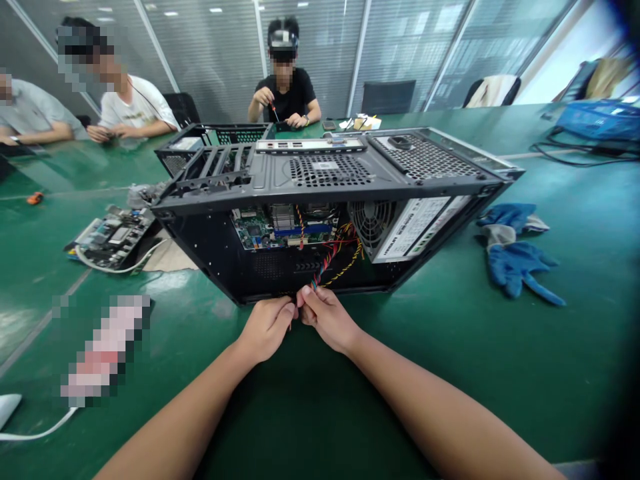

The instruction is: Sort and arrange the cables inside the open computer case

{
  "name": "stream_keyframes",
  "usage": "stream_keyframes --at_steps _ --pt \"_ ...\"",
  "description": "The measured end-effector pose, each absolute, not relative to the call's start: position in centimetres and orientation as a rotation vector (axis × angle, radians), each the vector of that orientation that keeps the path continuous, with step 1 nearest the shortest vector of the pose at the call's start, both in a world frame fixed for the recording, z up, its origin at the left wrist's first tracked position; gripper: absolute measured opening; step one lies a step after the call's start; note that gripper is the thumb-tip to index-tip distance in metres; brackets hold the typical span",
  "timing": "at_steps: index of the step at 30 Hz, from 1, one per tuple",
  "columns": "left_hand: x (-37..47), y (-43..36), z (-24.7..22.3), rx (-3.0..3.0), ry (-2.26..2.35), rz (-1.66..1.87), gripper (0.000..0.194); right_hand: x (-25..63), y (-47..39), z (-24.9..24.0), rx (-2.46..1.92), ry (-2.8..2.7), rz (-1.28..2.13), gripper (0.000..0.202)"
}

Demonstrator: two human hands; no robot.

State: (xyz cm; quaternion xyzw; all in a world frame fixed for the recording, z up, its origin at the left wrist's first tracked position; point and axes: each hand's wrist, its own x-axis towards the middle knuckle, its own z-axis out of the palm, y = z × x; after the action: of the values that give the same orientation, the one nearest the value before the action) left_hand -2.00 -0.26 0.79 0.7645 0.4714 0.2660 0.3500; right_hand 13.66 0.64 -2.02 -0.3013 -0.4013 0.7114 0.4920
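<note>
the bare left hand (267,327) and bare right hand (327,317) meet at the near edge of the case; the right fingers pinch a twisted bundle of red, black and teal wires (326,263), while the left fingers are closed together beside them, what they grip mostly hidden, though a small red end shows below. the bundle runs from the fingers back into the open black metal computer case (220,257). for good handling, a light fingertip hold close to the ends seems best, with some slack behind it, since a hard pull could strain the wires where they leave the boxy silver-labelled power supply (415,230). the loose yellow-and-black twisted strand (345,270) just right of the bundle could snag, so it is better eased aside. the case's thin lower rim, right behind the fingers, may scrape wires or knuckles. further in, the green circuit board with a blue slot (287,227) leaves little room under the upper frame. well right of the fingers, blue fabric gloves (520,263) rest on the glossy green counter (450,413); left, a loose circuit board (115,233) sits apart. beyond the case, a person in black (295,90) holds a slim screwdriver (275,112).
</note>
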Motion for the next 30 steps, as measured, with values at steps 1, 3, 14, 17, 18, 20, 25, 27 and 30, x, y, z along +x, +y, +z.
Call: stream_keyframes --at_steps 1,3,14,17,18,20,25,27,30 --pt "-2.1 -0.2 0.7 1.938 1.21 0.692 0.036 13.7 0.7 -2.0 -0.735 -0.972 1.734 0.038" --pt "-2.3 0.0 0.6 1.866 1.187 0.699 0.038 13.7 0.7 -2.1 -0.737 -0.971 1.746 0.039" --pt "-2.0 -0.2 0.5 1.963 1.22 0.684 0.033 13.6 0.6 -2.0 -0.776 -0.981 1.704 0.039" --pt "-1.8 -0.5 0.4 2.089 1.266 0.685 0.032 13.6 0.6 -2.2 -0.789 -0.977 1.688 0.039" --pt "-1.7 -0.6 0.3 2.12 1.284 0.675 0.03 13.5 0.6 -2.3 -0.793 -0.975 1.682 0.038" --pt "-1.7 -0.7 0.2 2.152 1.316 0.666 0.028 13.5 0.6 -2.5 -0.801 -0.971 1.674 0.037" --pt "-1.8 -0.5 0.2 2.046 1.286 0.71 0.03 13.6 0.7 -2.4 -0.778 -0.973 1.706 0.038" --pt "-1.9 -0.3 0.3 1.961 1.256 0.712 0.032 13.6 0.7 -2.2 -0.772 -0.968 1.73 0.039" --pt "-2.0 -0.1 0.5 1.901 1.247 0.707 0.034 13.6 0.7 -1.9 -0.785 -0.965 1.739 0.039"
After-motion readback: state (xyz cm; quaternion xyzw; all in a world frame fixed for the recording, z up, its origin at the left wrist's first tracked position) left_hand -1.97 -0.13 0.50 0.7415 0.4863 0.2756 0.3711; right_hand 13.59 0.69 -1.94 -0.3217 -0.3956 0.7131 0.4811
